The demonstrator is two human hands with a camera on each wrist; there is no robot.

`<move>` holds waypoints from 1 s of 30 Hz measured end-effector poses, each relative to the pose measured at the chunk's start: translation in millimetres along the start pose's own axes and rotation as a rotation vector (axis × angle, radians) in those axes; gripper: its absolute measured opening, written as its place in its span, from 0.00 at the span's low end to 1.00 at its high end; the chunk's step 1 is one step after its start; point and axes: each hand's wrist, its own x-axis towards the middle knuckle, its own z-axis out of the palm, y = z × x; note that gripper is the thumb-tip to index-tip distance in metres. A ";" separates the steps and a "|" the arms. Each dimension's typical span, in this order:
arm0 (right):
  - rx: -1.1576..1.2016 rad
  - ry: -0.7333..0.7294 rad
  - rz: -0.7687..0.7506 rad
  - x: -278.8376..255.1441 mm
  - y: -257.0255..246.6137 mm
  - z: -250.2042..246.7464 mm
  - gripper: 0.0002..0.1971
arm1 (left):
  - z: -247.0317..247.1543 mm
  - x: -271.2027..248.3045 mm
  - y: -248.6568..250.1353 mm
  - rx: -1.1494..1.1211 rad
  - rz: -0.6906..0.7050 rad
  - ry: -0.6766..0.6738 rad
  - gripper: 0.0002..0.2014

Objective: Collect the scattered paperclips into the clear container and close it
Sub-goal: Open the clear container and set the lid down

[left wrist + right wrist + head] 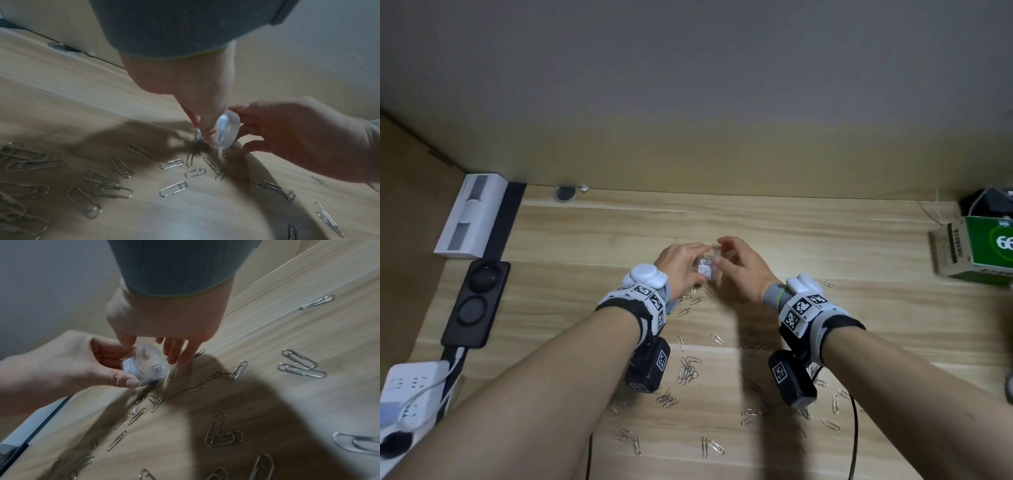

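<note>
both hands meet above the far middle of the counter. the left hand curls thumb and fingers round the clear container, holding it tilted and lifted off the wood. the right hand has its fingertips at the container's mouth end; whether they pinch a lid there or only touch the rim cannot be told from these views, though the fingers look loosely extended. some paperclips seem to lie inside the container, seen dimly through its wall.

judged by the layout, the task is at an early stage: many paperclips lie loose on the counter, in small heaps and singly, from just under the hands to the near edge. nearly all collecting is left, and the closing is not yet done.

the counter is pale wood-grain board set against a plain beige wall. at the left stand a white box, a black flat device and a white power strip with cables; at the right edge sits a green and white carton. a round cable hole sits by the wall.
</note>
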 end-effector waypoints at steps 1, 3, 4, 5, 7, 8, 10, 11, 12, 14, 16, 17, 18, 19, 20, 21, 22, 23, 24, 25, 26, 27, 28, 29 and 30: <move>-0.015 0.001 -0.013 1.0 0.6 0.2 0.26 | 0.2 -0.3 -0.1 -0.020 -0.001 0.006 0.31; -0.029 0.002 -0.034 1.7 0.7 1.3 0.20 | 1.2 0.1 -0.9 -0.040 -0.011 0.009 0.32; -0.017 0.012 -0.036 2.2 1.1 0.9 0.19 | 1.4 1.0 -1.1 -0.037 -0.020 0.003 0.33; -0.007 0.024 -0.042 1.9 1.6 -0.3 0.20 | 1.6 1.7 -1.4 -0.024 -0.031 -0.005 0.34; -0.024 0.008 -0.053 0.4 4.7 -5.8 0.28 | 1.9 3.8 -3.0 -0.001 -0.059 -0.022 0.35; -0.073 -0.024 -0.056 -1.4 7.6 -8.2 0.32 | 2.1 4.6 -3.8 0.002 -0.072 -0.029 0.36; -0.179 -0.079 -0.074 -6.2 11.4 -10.8 0.39 | 1.8 6.2 -4.0 0.004 -0.079 -0.036 0.36; -0.189 -0.074 -0.073 -8.1 12.3 -11.3 0.41 | 1.8 6.8 -4.1 0.008 -0.077 -0.040 0.36; -0.177 -0.054 -0.067 -8.4 12.6 -11.5 0.42 | 1.9 7.3 -4.5 0.010 -0.077 -0.042 0.36; -0.159 -0.020 -0.065 -5.5 12.1 -10.7 0.39 | 1.9 7.2 -4.8 0.005 -0.078 -0.037 0.36; -0.183 -0.024 -0.065 -2.5 11.6 -10.1 0.34 | 1.2 5.8 -3.5 -0.006 -0.059 -0.031 0.35; -0.199 -0.023 -0.063 -2.0 10.6 -10.2 0.32 | 1.4 5.4 -3.4 -0.012 -0.052 -0.030 0.35; -0.209 -0.016 -0.060 -2.0 10.1 -10.5 0.32 | 1.8 5.0 -3.7 -0.025 -0.055 -0.025 0.35; -0.212 -0.006 -0.055 -2.6 9.4 -11.6 0.32 | 2.6 5.5 -4.9 -0.060 -0.085 -0.013 0.36; -0.206 0.010 -0.048 -3.4 9.2 -13.1 0.32 | 3.7 6.5 -6.8 -0.119 -0.134 0.006 0.37; -0.188 0.028 -0.039 -4.4 9.0 -14.7 0.32 | 4.5 7.6 -9.2 -0.187 -0.190 0.026 0.39; -0.152 0.051 -0.028 -4.2 9.2 -16.6 0.32 | 5.2 9.5 -12.3 -0.254 -0.236 0.038 0.40; -0.106 0.078 -0.017 -3.8 9.5 -18.7 0.32 | 5.1 10.9 -14.9 -0.312 -0.263 0.042 0.41; -0.070 0.105 -0.004 -2.9 10.4 -20.9 0.31 | 5.8 13.0 -18.6 -0.367 -0.279 0.042 0.41; -0.053 0.127 0.007 -2.0 10.6 -22.9 0.30 | 4.8 14.0 -20.8 -0.408 -0.281 0.046 0.41; -0.047 0.136 0.021 -1.1 9.9 -24.3 0.30 | 4.2 14.7 -22.9 -0.428 -0.271 0.057 0.41; -0.044 0.140 0.042 0.0 10.7 -25.3 0.30 | 4.2 15.9 -24.4 -0.408 -0.255 0.076 0.40; -0.031 0.142 0.067 0.6 10.0 -25.8 0.30 | 4.2 16.8 -25.1 -0.355 -0.229 0.098 0.39; -0.010 0.150 0.096 1.1 8.7 -26.5 0.31 | 4.1 17.2 -24.7 -0.287 -0.201 0.117 0.38; 0.016 0.164 0.126 2.4 8.9 -26.6 0.31 | 4.4 17.3 -23.8 -0.228 -0.169 0.135 0.36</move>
